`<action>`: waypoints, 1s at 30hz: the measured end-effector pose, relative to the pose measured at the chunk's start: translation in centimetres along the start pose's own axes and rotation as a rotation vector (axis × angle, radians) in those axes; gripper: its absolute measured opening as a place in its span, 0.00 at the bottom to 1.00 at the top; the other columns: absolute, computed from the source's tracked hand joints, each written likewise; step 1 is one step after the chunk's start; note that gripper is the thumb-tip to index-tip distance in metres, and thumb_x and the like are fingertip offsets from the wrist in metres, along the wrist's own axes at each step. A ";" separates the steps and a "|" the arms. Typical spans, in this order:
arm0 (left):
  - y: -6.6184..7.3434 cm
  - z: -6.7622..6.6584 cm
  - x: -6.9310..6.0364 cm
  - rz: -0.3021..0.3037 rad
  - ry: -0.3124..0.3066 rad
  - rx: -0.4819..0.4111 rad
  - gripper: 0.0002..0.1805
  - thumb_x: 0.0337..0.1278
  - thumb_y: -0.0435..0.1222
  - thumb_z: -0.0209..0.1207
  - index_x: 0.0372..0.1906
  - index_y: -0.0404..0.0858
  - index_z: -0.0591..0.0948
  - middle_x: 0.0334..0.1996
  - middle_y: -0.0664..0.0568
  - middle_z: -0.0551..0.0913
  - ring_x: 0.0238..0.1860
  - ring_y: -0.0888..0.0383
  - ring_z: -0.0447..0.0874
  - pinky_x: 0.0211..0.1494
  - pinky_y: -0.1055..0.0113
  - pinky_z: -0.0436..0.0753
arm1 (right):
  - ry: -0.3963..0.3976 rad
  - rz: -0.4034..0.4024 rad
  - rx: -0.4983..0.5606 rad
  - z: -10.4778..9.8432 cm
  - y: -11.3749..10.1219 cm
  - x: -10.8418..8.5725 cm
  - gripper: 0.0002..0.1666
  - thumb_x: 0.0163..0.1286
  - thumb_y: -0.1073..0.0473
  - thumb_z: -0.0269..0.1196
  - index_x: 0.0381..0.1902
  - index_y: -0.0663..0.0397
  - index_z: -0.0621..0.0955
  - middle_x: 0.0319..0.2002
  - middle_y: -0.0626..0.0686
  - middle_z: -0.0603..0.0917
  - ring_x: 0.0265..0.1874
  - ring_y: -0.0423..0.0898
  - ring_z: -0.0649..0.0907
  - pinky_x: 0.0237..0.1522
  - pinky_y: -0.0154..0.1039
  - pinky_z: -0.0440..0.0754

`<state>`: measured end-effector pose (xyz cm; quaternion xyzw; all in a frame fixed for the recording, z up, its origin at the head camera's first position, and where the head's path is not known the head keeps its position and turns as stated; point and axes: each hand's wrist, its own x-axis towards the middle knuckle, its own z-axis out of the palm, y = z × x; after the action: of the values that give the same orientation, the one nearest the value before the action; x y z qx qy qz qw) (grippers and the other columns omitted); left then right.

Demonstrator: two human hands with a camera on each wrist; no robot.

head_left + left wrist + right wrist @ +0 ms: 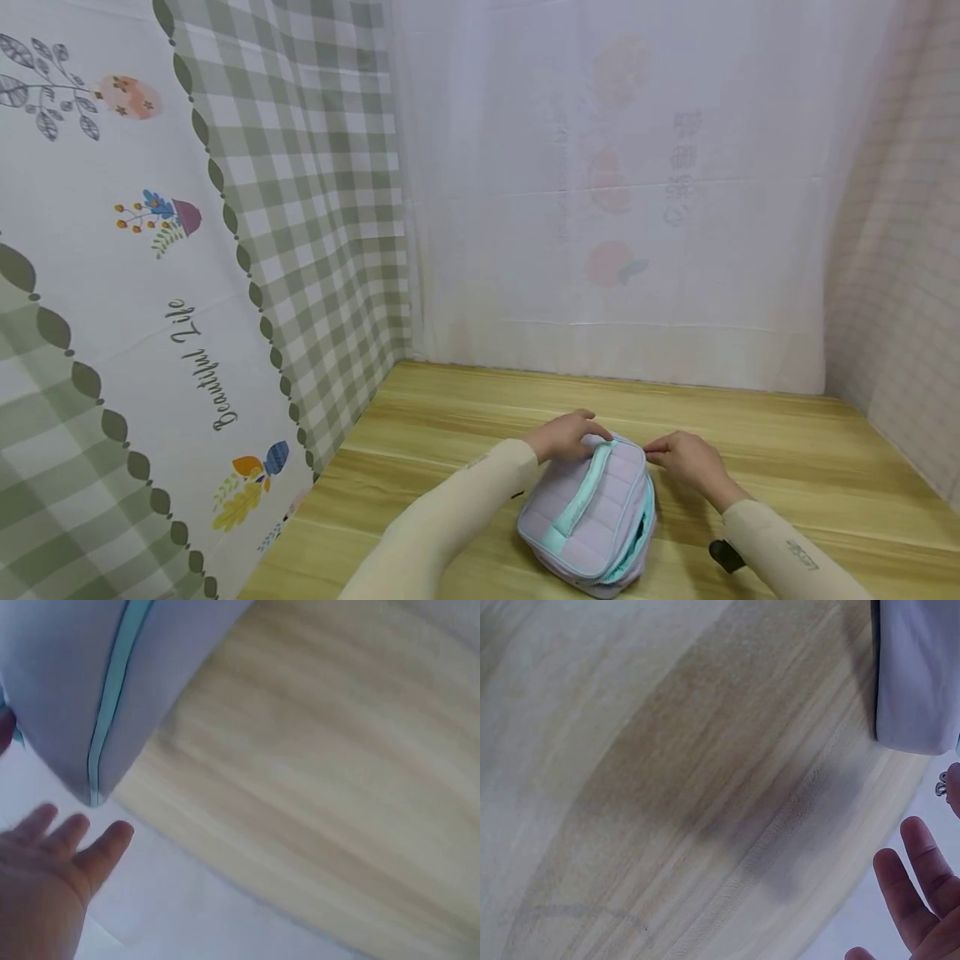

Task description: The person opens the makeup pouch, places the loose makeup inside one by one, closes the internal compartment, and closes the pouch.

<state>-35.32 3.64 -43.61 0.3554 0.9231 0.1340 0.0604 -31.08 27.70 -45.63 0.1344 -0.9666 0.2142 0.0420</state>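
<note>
A lilac quilted lunch bag [607, 508] with a mint handle [585, 492] and mint piping lies on the table, its zipper partly open along the right side. My left hand [564, 435] holds the bag at the handle's far end. In the left wrist view, the other fingers [105, 851] of that hand spread clear of the bag's corner. At the far right corner my right hand [686, 460] pinches a small metal zipper pull [942, 786], its remaining fingers [907, 892] held apart from the bag. The bag's inside is hidden.
The wood-grain table [435, 408] extends around the bag. A white curtain [510, 250] hangs along the back, and a green checked cloth [330, 167] covers the left side. A pale gridded cloth [900, 292] hangs on the right.
</note>
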 end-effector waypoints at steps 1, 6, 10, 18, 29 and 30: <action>-0.1 -0.1 0.0 0.014 -0.029 0.008 0.20 0.68 0.36 0.58 0.61 0.54 0.81 0.73 0.47 0.64 0.71 0.54 0.64 0.68 0.62 0.67 | 0.001 -0.002 0.001 0.0 0.0 0.0 0.11 0.67 0.58 0.66 0.44 0.56 0.89 0.42 0.61 0.87 0.46 0.64 0.83 0.42 0.63 0.79; -0.4 -0.6 -0.2 0.035 -0.108 -0.026 0.19 0.69 0.36 0.56 0.61 0.55 0.82 0.73 0.46 0.63 0.72 0.52 0.61 0.70 0.62 0.64 | -0.001 -0.001 0.000 0.1 -0.2 0.2 0.11 0.67 0.59 0.66 0.44 0.56 0.89 0.43 0.61 0.87 0.46 0.64 0.83 0.42 0.63 0.79; -0.7 -0.6 -0.3 0.061 -0.115 -0.042 0.18 0.69 0.37 0.57 0.60 0.54 0.83 0.72 0.45 0.66 0.71 0.53 0.63 0.69 0.64 0.64 | -0.001 0.005 -0.007 0.1 -0.4 0.3 0.10 0.68 0.60 0.65 0.44 0.56 0.89 0.43 0.61 0.87 0.46 0.63 0.83 0.42 0.63 0.79; -1.5 -0.2 -0.6 0.088 -0.086 -0.001 0.16 0.69 0.41 0.60 0.59 0.53 0.84 0.67 0.47 0.71 0.69 0.55 0.66 0.68 0.65 0.66 | -0.002 0.002 0.015 0.3 -0.8 0.4 0.10 0.68 0.59 0.66 0.44 0.56 0.89 0.43 0.60 0.87 0.46 0.63 0.84 0.43 0.61 0.80; -2.4 1.2 -1.5 0.070 -0.031 -0.060 0.15 0.68 0.41 0.61 0.56 0.53 0.85 0.64 0.49 0.74 0.64 0.58 0.69 0.63 0.68 0.70 | 0.008 0.005 0.003 0.6 -1.2 0.3 0.09 0.66 0.60 0.67 0.42 0.54 0.90 0.42 0.59 0.88 0.45 0.62 0.84 0.43 0.60 0.79; -2.5 1.4 -1.6 0.071 -0.027 -0.066 0.14 0.68 0.41 0.61 0.56 0.53 0.86 0.63 0.48 0.74 0.63 0.58 0.70 0.63 0.68 0.70 | 0.010 0.004 0.001 0.6 -1.2 0.2 0.09 0.66 0.60 0.67 0.42 0.54 0.90 0.41 0.59 0.88 0.45 0.62 0.84 0.43 0.60 0.79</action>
<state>-35.44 1.10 -45.60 0.3875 0.9041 0.1614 0.0795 -30.97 26.34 -45.69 0.1315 -0.9665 0.2153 0.0465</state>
